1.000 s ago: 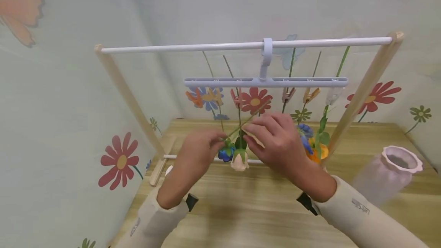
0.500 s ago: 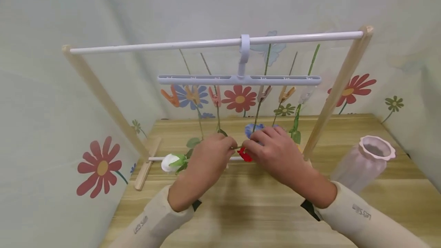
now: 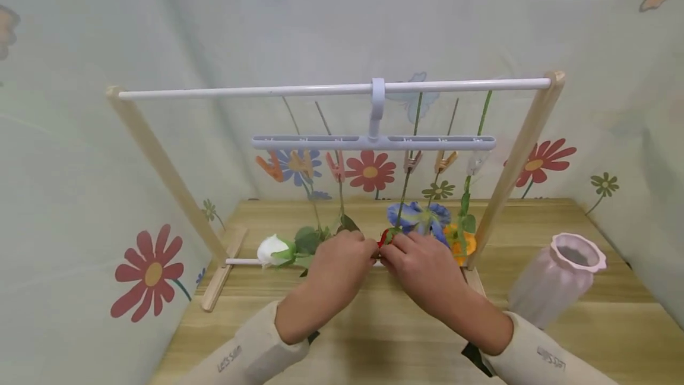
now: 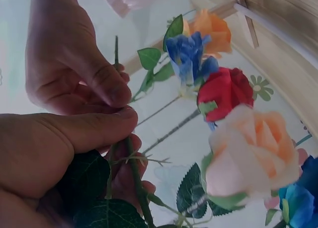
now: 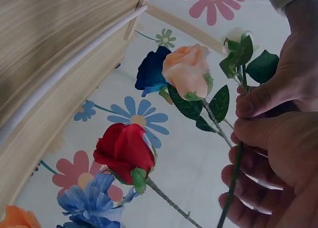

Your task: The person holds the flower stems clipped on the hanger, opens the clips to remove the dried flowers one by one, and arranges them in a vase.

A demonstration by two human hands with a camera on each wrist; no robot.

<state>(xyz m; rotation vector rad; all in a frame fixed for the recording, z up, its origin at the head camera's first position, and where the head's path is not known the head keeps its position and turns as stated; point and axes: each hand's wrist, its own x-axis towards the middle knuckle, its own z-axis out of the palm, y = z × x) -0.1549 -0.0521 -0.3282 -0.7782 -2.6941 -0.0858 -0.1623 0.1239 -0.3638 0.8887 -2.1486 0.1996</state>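
Note:
A white rose with green leaves lies sideways to the left of my hands in the head view. My left hand pinches its green stem near the leaves, thumb on top. Directly beside it, my right hand holds the same stem between thumb and curled fingers, and the two thumbs meet in the left wrist view. Behind the hands, a red rose, a peach rose and a dark blue flower hang head down. My hands hide part of these in the head view.
A grey clip hanger hangs from the white rod of a wooden rack. Its leftmost orange clip grips no stem. A light blue flower and an orange one hang at right. A pink vase stands right.
My hands have come lower and closer together on the stem. The slanting stem has tipped over, and the white rose now shows at the left. The head view has shifted.

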